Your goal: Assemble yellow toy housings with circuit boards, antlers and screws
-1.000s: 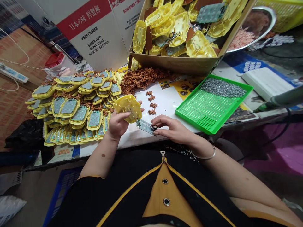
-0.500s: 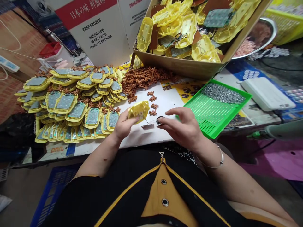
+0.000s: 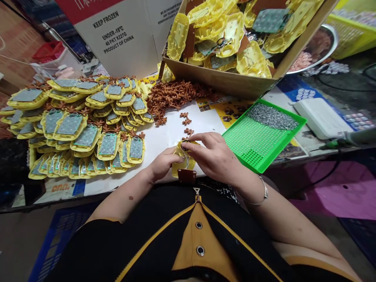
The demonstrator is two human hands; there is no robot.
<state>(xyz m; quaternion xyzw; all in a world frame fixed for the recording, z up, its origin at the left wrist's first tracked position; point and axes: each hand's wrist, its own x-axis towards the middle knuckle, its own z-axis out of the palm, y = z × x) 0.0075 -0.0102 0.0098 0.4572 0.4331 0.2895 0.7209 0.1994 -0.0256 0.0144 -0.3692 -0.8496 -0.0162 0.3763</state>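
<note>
My left hand (image 3: 162, 165) grips a yellow plastic shell (image 3: 177, 168) by its left side, hollow side up. Over the shell's far end, my right hand (image 3: 217, 158) pinches a small round black speaker (image 3: 185, 146), mostly hidden by the fingers. Thin wires run from it to a brown circuit board (image 3: 187, 176), which hangs loose at the shell's near end. Just beyond the hands, a few small brown branching plastic parts (image 3: 185, 118) lie on white paper.
Stacked yellow shells with fitted boards (image 3: 70, 125) fill the left. Behind the hands lies a heap of brown parts (image 3: 176, 94). A cardboard box (image 3: 217, 76) of wired shells stands at the back. A green tray (image 3: 243, 147) of metal screws (image 3: 273, 115) sits at right.
My right hand has brought the speaker left to the shell's far end. The shell has come nearer my body and turned hollow side up, and the board now shows its brown face.
</note>
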